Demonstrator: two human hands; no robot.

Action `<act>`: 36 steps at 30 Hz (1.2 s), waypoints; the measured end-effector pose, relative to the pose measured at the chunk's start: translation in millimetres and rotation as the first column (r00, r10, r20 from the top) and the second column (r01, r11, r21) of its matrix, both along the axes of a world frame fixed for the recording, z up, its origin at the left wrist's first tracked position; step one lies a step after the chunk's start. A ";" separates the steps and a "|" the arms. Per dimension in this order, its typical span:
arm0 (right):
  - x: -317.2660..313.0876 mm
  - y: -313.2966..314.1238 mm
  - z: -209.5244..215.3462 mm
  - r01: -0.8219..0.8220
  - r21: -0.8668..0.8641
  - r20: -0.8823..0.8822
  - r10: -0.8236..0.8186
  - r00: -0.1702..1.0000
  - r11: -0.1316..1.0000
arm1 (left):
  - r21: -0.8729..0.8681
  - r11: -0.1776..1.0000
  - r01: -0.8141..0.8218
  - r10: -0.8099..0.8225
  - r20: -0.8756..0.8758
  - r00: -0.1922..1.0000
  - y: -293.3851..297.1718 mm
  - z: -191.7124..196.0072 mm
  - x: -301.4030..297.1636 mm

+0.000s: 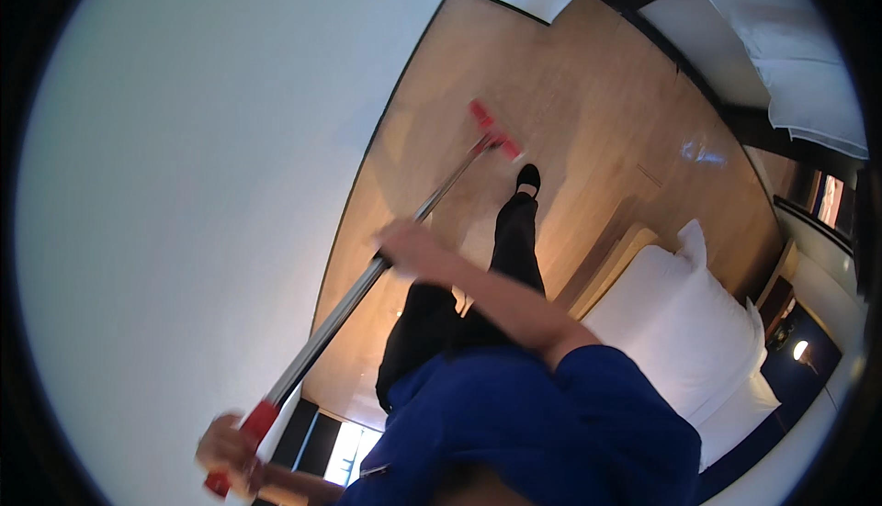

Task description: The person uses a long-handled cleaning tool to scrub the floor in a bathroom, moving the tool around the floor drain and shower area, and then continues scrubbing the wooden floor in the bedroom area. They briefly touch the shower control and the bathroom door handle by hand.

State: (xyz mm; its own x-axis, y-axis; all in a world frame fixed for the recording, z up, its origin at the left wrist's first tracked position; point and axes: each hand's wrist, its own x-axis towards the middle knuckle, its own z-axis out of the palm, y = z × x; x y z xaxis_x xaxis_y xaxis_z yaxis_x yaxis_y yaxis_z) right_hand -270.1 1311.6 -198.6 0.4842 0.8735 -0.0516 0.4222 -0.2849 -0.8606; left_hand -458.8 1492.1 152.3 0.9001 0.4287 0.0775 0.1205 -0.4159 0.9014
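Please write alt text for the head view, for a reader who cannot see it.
A person's two hands grip a long metal mop with a red head, left hand on its red grip, right hand midway, on a wooden floor between a white wall and a white bed.

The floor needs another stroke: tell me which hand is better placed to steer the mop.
Probably the right hand: it grips the silver metal mop pole midway, nearer the red mop head. The left hand holds the red end grip.

A white bed (698, 341) stands on wooden floor (588, 93) beside a white wall (202, 185).
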 end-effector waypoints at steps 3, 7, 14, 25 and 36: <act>-97.7 62.0 42.2 -0.180 0.207 -0.118 0.207 0.971 0.962 | 0.058 0.993 0.099 -0.106 0.145 0.984 22.9 59.5 -47.4; -118.6 103.2 54.9 -0.366 0.240 -0.036 0.384 0.922 0.899 | 0.023 0.957 0.288 -0.288 0.168 0.943 39.4 75.8 -34.5; 11.5 103.2 47.7 -0.388 0.110 0.132 0.373 0.918 0.915 | -0.045 0.981 -0.188 0.193 0.289 0.938 63.2 6.5 -72.8; 95.0 119.0 -85.8 -0.100 -0.457 0.306 0.262 0.915 0.884 | -0.370 0.895 -0.251 0.268 -0.006 0.964 24.5 -194.2 -43.6; -424.7 244.6 44.9 -0.244 0.314 -0.121 0.293 0.948 0.918 | 0.217 0.969 -0.121 0.133 -0.039 0.990 150.3 90.8 -387.2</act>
